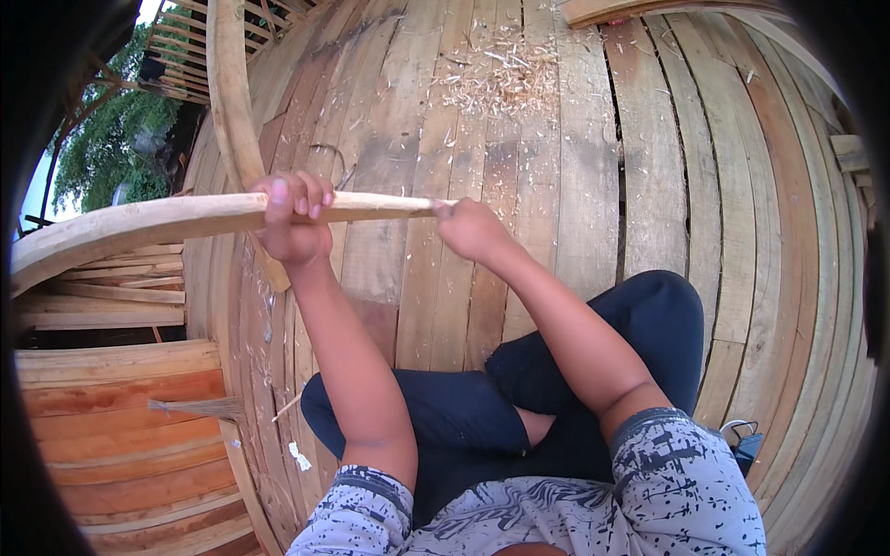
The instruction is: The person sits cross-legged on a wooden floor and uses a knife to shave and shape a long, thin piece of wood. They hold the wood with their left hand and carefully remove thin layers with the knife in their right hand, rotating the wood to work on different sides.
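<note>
A long pale wooden pole (139, 221) stretches across in front of me, thick at the far left and tapering towards its right end. My left hand (297, 218) is wrapped over it near the middle, fingers closed round its top. At the narrow tip my right hand (475, 230) is closed, its thumb and fingers pressed against the end. Whether a small tool is also inside that right hand is hidden. The pole is held up above the plank floor (445, 296), over the space ahead of my folded legs.
Wood shavings (508, 82) lie heaped on the floor ahead. A thick curved beam (232, 102) rests at the left, by the floor's edge. Below that edge are stacked planks and a bundle of thin bristles (197, 408). A small blue device (747, 448) with a white cable sits beside my right hip.
</note>
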### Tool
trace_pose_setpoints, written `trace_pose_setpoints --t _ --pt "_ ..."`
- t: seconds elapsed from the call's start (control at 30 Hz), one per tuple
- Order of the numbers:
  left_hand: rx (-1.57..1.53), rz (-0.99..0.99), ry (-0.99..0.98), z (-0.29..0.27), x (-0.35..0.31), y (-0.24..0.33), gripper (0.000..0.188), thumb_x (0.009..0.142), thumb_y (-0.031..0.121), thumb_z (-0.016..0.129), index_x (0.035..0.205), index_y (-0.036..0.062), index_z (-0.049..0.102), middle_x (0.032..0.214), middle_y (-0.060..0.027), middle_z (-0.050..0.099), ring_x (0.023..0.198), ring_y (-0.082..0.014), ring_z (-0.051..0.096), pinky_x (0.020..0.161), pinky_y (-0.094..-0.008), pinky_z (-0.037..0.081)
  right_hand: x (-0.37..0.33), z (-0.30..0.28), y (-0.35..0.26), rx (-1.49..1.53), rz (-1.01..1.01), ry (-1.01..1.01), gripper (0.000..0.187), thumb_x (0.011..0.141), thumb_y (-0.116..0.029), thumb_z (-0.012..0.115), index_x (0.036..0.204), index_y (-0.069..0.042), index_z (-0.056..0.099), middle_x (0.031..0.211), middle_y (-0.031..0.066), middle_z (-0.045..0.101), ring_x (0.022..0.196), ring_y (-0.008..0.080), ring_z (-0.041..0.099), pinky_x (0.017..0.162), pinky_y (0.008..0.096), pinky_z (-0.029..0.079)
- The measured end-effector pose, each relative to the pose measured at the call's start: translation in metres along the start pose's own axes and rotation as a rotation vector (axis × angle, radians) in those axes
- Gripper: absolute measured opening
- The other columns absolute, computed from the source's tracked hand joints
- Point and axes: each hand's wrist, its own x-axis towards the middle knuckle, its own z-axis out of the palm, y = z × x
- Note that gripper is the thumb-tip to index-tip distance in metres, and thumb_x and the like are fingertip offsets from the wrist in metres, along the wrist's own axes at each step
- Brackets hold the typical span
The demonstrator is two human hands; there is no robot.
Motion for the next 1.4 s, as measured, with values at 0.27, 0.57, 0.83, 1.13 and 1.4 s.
trace_pose_setpoints --t 0.27,0.57,0.83,1.13,1.4 --pt "-0.067 -0.033 -0.122 -0.008 0.0 0.002 0.019 0.088 0.012 0.058 0.073 0.0111 0.047 0.061 -0.0026 0.042 0.052 -0.0149 0.042 0.053 -0.0338 0.041 -0.007 -0.001 -0.011 0.031 -0.147 0.038 0.06 0.101 -0.042 0.039 0.082 0.008 0.067 0.079 0.0292 0.066 0.081 0.0451 0.066 0.079 0.0514 0.05" --pt "-0.063 -0.01 -0.188 0.0 0.0 0.005 0.022 0.088 0.013 0.059 0.07 0.0104 0.046 0.061 -0.0033 0.044 0.051 -0.0149 0.043 0.053 -0.033 0.042 -0.016 0.007 -0.013 0.143 -0.291 0.166 0.06 0.102 -0.042 0.039 0.083 0.009 0.065 0.077 0.0311 0.064 0.08 0.0466 0.064 0.078 0.0523 0.049" --pt "-0.07 -0.009 -0.145 -0.004 -0.005 0.006 0.021 0.088 0.013 0.059 0.071 0.01 0.047 0.06 -0.0028 0.044 0.051 -0.0146 0.043 0.054 -0.0331 0.042 -0.017 0.02 -0.007 0.175 -0.23 0.218 0.054 0.103 -0.037 0.04 0.084 0.006 0.066 0.077 0.0316 0.063 0.078 0.0473 0.063 0.076 0.0523 0.048" --pt "-0.052 -0.032 -0.08 0.002 -0.008 0.001 0.027 0.089 0.019 0.061 0.068 0.0119 0.045 0.06 -0.0001 0.041 0.053 -0.0131 0.041 0.056 -0.0323 0.041 -0.012 0.024 0.016 0.062 -0.22 0.197 0.056 0.102 -0.038 0.039 0.08 0.006 0.065 0.077 0.0311 0.064 0.078 0.0475 0.063 0.077 0.0539 0.048" --pt "-0.075 -0.013 -0.08 -0.005 -0.008 0.004 0.021 0.088 0.014 0.059 0.071 0.0107 0.047 0.061 -0.0018 0.043 0.052 -0.0143 0.043 0.054 -0.0333 0.042 -0.004 0.031 0.024 0.084 -0.054 0.197 0.057 0.102 -0.038 0.04 0.078 0.007 0.064 0.076 0.0323 0.063 0.077 0.0483 0.063 0.075 0.0555 0.047"
